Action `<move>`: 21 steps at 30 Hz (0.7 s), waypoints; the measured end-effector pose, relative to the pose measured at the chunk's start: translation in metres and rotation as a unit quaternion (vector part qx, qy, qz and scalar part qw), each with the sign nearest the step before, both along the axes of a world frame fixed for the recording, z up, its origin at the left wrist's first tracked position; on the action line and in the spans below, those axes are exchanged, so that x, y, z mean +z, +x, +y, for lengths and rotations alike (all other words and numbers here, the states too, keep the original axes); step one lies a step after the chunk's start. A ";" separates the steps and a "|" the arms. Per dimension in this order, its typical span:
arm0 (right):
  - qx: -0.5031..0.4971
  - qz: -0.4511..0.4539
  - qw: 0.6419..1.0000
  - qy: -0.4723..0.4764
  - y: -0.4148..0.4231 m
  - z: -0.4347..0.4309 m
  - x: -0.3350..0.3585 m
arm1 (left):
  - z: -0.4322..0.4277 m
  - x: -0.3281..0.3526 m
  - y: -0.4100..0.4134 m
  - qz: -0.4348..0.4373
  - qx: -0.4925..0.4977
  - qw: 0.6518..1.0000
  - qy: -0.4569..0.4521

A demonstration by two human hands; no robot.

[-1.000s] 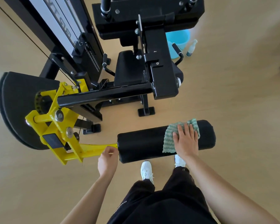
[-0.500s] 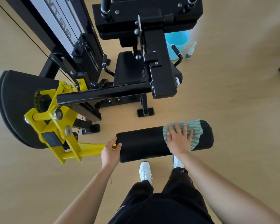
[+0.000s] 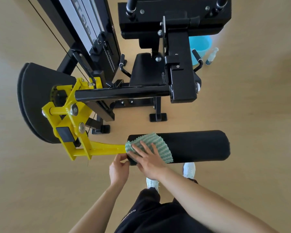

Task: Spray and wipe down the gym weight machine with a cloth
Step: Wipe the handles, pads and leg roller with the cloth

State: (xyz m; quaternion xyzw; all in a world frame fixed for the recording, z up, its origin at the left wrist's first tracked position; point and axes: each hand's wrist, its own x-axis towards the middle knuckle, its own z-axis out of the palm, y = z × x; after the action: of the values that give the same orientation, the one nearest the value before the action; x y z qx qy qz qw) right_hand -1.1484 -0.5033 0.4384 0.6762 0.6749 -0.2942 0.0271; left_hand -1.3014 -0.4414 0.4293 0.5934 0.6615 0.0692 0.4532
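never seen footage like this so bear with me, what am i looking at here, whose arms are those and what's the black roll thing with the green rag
The picture comes from a camera worn on a person's head, looking down, so the arms are their own. The black roll is a padded roller on a gym weight machine, mounted on a yellow arm. The right hand presses a green cloth flat onto the roller's left end to wipe it. The left hand steadies that end, where it meets the yellow arm. On the floor behind the machine stand a blue bucket and a small spray bottle.

Green-and-white wavy cloth (image 3: 155,144) lies draped over the left end of the black roller pad (image 3: 195,146).
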 end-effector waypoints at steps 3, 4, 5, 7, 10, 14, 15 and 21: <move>-0.032 -0.038 0.999 0.013 0.015 -0.023 -0.011 | 0.003 0.001 -0.002 0.039 0.004 0.999 -0.004; -0.053 -0.046 0.997 0.015 0.021 -0.030 -0.014 | 0.006 0.003 -0.001 0.055 0.006 0.998 -0.002; -0.079 -0.050 0.995 0.019 0.026 -0.037 -0.016 | 0.008 0.004 0.002 0.067 0.007 0.998 -0.001; -0.137 -0.063 0.988 0.020 0.041 -0.050 -0.017 | 0.013 0.009 0.008 0.092 0.002 0.996 -0.002; -0.229 -0.092 0.969 0.021 0.070 -0.069 -0.014 | 0.020 0.019 0.020 0.119 -0.003 0.993 0.007; -0.339 -0.112 0.934 -0.001 0.114 -0.091 -0.013 | 0.036 0.019 0.035 0.046 -0.013 0.999 0.024; -0.365 -0.118 0.923 -0.009 0.124 -0.095 -0.013 | 0.041 0.017 0.039 0.040 -0.032 0.998 0.021; -0.503 -0.127 0.853 -0.046 0.166 -0.108 -0.010 | 0.052 0.006 0.064 0.072 -0.131 0.989 0.002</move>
State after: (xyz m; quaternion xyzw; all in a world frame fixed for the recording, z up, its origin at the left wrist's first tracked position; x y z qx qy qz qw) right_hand -0.9828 -0.6112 0.4281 0.9528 0.2186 -0.2103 -0.0081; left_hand -1.2375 -0.3897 0.4357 0.6792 0.6092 -0.0324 0.4081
